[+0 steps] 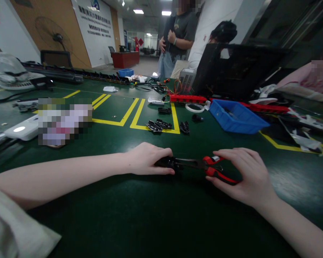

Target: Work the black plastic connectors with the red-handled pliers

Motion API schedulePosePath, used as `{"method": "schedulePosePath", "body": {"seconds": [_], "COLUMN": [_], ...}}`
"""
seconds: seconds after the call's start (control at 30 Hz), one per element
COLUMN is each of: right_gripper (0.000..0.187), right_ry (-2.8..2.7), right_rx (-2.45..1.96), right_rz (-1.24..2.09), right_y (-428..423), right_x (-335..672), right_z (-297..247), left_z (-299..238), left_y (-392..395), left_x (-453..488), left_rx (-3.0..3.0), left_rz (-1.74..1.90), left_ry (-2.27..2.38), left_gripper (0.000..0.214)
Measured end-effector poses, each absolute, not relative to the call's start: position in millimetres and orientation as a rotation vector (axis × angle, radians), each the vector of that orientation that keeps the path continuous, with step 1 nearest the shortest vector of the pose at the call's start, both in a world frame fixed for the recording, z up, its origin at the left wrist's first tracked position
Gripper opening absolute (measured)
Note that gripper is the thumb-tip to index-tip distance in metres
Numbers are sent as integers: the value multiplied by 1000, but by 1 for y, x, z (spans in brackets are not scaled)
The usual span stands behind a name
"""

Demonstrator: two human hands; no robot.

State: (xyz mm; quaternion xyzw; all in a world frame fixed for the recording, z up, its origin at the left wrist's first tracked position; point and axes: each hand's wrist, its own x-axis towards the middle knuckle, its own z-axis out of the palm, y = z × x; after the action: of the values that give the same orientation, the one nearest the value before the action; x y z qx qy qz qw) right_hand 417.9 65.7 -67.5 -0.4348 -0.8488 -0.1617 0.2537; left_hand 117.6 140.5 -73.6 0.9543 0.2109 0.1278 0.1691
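Note:
My left hand (150, 159) is closed around a small black plastic part (165, 162), holding it just above or on the dark green table (140, 215). Red-and-black long-nose pliers (204, 163) point left, their jaws reaching the right end of that part. Whether the jaws grip it I cannot tell. My right hand (247, 177) has the pliers' handles between thumb and fingers, and the handles are spread apart. Beyond my hands lie several similar black parts (163, 124), with another one (185, 127) to their right.
A blue bin (238, 116) stands at the back right, near a roll of white tape (194, 108) and red strips (188, 99). On the left lie a blurred-out phone (67, 125) and a white device (24, 127). A person (177, 36) stands beyond the table.

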Motion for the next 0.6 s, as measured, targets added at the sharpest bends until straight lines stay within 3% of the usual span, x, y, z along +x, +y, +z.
{"method": "schedulePosePath", "body": {"seconds": [0.6], "right_gripper": [48], "right_ry": [-2299], "right_rx": [-1028], "right_rz": [-621], "right_y": [68], "right_x": [417], "right_z": [-69], "left_z": [-78], "left_y": [138], "left_x": [116], "left_rx": [2716], "left_rz": [615], "left_ry": [583], "left_gripper": [38]}}
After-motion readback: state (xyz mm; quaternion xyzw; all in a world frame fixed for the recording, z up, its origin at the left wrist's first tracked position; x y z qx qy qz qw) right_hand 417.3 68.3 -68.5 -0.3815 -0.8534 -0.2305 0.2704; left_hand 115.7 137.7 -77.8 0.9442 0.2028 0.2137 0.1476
